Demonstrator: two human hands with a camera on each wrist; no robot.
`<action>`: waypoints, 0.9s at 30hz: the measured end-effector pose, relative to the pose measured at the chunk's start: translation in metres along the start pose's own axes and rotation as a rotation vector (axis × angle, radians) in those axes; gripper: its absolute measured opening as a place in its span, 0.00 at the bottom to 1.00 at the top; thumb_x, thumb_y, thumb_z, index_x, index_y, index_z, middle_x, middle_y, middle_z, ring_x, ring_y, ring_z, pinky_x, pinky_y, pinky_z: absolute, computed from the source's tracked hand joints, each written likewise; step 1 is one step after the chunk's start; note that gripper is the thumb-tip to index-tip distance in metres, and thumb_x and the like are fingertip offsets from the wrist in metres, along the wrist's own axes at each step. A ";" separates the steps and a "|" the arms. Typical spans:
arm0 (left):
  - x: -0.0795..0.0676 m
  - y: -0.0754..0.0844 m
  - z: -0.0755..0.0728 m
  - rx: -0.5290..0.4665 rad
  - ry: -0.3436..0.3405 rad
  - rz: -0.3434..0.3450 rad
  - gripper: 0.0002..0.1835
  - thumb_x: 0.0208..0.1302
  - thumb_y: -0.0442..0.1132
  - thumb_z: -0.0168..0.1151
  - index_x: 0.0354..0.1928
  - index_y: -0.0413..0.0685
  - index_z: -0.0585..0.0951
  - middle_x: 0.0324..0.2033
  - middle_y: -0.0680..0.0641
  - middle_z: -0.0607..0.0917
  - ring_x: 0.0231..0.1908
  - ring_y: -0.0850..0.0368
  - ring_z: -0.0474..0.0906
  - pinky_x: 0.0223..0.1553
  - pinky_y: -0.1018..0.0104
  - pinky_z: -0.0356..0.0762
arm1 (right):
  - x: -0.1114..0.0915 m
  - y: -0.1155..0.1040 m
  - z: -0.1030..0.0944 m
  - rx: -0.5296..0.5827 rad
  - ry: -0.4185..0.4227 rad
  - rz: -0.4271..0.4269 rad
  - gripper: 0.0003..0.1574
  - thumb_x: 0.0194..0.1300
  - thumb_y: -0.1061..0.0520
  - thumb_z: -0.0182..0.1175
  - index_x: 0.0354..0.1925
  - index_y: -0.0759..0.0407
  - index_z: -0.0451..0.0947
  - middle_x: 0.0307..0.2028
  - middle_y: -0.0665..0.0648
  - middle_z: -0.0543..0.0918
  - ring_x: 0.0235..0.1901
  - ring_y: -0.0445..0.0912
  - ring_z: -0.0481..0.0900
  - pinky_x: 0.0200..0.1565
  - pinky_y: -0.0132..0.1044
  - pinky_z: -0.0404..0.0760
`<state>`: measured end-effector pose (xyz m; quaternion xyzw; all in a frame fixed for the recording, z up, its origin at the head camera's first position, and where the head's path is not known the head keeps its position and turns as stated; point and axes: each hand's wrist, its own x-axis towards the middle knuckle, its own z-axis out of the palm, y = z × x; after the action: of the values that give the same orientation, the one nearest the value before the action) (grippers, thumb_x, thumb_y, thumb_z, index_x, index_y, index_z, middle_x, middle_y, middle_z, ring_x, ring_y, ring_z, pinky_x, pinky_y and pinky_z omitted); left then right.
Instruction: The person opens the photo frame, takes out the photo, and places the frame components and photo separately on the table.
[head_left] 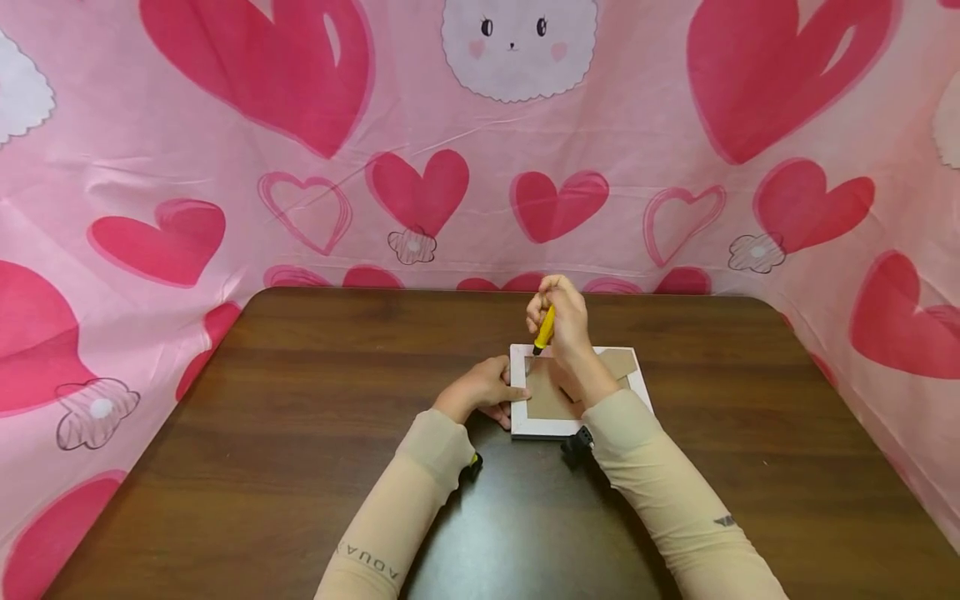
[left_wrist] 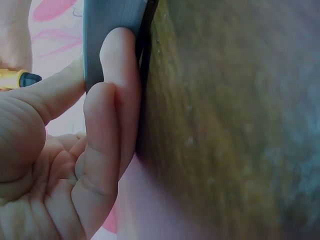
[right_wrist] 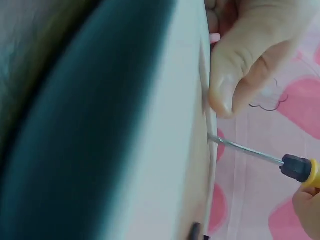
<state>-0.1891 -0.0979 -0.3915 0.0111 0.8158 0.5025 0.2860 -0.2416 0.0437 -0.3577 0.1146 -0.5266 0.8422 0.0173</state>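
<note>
A picture frame point(head_left: 543, 428) lies on the table with its brown backing board point(head_left: 546, 407) facing up inside a white border. My left hand point(head_left: 480, 387) grips its left side, the thumb over the border and the fingers point(left_wrist: 122, 60) along the dark outer edge. Above the far left corner, my right hand point(head_left: 566, 321) holds a screwdriver point(head_left: 546, 330) with a yellow handle and black collar. Its metal shaft point(right_wrist: 250, 151) points down, and the tip meets the frame's inner edge near the left thumb point(right_wrist: 227, 87) in the right wrist view. My right forearm hides part of the backing.
The dark wooden table point(head_left: 337, 400) extends on all sides of the frame. Behind it hangs a pink cloth point(head_left: 495, 133) with hearts. A black wrist camera point(head_left: 577, 447) sits beside the frame's near edge, and another point(head_left: 472, 465) shows under the left sleeve.
</note>
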 end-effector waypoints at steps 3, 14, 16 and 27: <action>0.000 -0.001 0.000 -0.011 -0.004 0.000 0.15 0.66 0.38 0.66 0.35 0.41 0.67 0.18 0.43 0.77 0.11 0.56 0.78 0.18 0.65 0.80 | 0.002 0.001 0.002 0.008 0.003 0.001 0.17 0.63 0.71 0.33 0.22 0.59 0.62 0.11 0.51 0.67 0.10 0.41 0.64 0.16 0.28 0.67; 0.001 -0.004 -0.004 -0.024 -0.018 -0.001 0.15 0.64 0.38 0.67 0.38 0.40 0.70 0.18 0.43 0.77 0.12 0.56 0.78 0.18 0.65 0.80 | 0.004 0.008 0.024 0.101 0.027 0.060 0.24 0.59 0.71 0.32 0.12 0.54 0.57 0.07 0.45 0.59 0.08 0.35 0.53 0.13 0.25 0.48; 0.002 -0.004 -0.005 -0.025 -0.019 0.000 0.15 0.64 0.38 0.68 0.38 0.40 0.70 0.18 0.43 0.78 0.12 0.56 0.78 0.18 0.66 0.80 | 0.004 0.008 0.028 0.091 0.031 0.067 0.23 0.58 0.71 0.32 0.12 0.54 0.57 0.07 0.45 0.59 0.08 0.35 0.53 0.13 0.24 0.48; 0.002 0.001 -0.003 0.011 -0.021 -0.002 0.15 0.64 0.38 0.68 0.42 0.40 0.71 0.18 0.43 0.78 0.12 0.56 0.79 0.21 0.65 0.81 | 0.003 0.013 0.046 -0.051 0.080 0.062 0.23 0.58 0.72 0.37 0.10 0.56 0.58 0.05 0.45 0.60 0.09 0.34 0.55 0.14 0.24 0.48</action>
<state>-0.1927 -0.0994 -0.3904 0.0170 0.8154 0.4978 0.2950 -0.2384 -0.0036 -0.3494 0.0639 -0.5501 0.8325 0.0149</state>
